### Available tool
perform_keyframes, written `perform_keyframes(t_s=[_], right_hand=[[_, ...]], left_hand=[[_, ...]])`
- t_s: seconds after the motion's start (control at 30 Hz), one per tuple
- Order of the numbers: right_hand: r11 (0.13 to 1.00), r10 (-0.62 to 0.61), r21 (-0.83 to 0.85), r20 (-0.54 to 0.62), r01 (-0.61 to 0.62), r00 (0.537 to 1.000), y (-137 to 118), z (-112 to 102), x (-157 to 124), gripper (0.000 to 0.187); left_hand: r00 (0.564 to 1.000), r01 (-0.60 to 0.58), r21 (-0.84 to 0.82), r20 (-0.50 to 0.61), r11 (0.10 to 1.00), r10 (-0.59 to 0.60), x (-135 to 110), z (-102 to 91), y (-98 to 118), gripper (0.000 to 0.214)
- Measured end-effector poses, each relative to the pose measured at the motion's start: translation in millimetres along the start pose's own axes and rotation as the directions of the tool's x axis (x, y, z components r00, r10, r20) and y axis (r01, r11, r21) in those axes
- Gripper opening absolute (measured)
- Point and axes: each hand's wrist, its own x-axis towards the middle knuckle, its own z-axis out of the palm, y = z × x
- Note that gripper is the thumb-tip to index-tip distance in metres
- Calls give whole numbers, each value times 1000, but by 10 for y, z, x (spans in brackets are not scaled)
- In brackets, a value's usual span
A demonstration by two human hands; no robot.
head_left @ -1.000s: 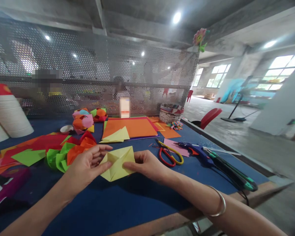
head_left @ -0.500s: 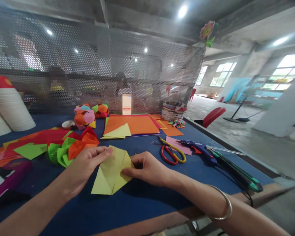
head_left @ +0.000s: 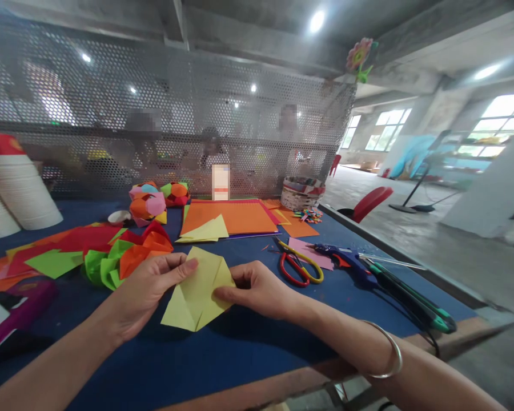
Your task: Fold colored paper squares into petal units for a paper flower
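Note:
A creased piece of yellow paper (head_left: 201, 291) is held up just above the blue tabletop. My left hand (head_left: 149, 285) pinches its upper left edge, thumb on the near face. On the right side, my right hand (head_left: 257, 288) grips the paper between thumb and fingers; a bangle (head_left: 392, 348) circles that wrist. Folded green paper (head_left: 107, 265) and folded orange paper (head_left: 141, 256) lie close behind my left hand. Scissors (head_left: 302, 265) with red and yellow handles rest beyond my right hand. More yellow paper (head_left: 208, 230) lies on a stack of orange sheets (head_left: 240, 214).
On the right lie a blue glue gun (head_left: 351, 265) and a green-and-black tool (head_left: 415, 297). Stacked paper cups (head_left: 29, 188) and a purple tool (head_left: 21, 314) are at left. A woven basket (head_left: 302, 194) and colourful paper balls (head_left: 148, 205) stand before a perforated screen (head_left: 240, 125).
The yellow paper has been raised and tilted slightly, its lower edge moving up a little. Both hands keep their grip. Behind the screen, blurred people have shifted.

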Motion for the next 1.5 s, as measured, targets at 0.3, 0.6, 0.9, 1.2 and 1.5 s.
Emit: perform_keyframes(t_s=[0.3, 0.6, 0.9, 1.2, 1.5], right_hand=[[999, -1, 48, -127, 7, 992, 14, -64, 39, 42], [997, 14, 81, -200, 3, 980, -23, -70, 18, 41], [981, 42, 193, -168, -9, 985, -38, -44, 22, 51], [966, 65, 260, -195, -12, 979, -56, -47, 22, 43], [955, 86, 294, -204, -22, 975, -84, -20, 31, 46]], left_hand=[[1000, 25, 66, 17, 998, -26, 48, -116, -56, 41], [1000, 3, 156, 23, 988, -6, 19, -80, -56, 46], [999, -45, 238, 36, 970, 37, 34, -93, -59, 39], [990, -142, 276, 57, 951, 132, 46, -46, -48, 35], [983, -182, 340, 53, 923, 175, 36, -25, -22, 37]])
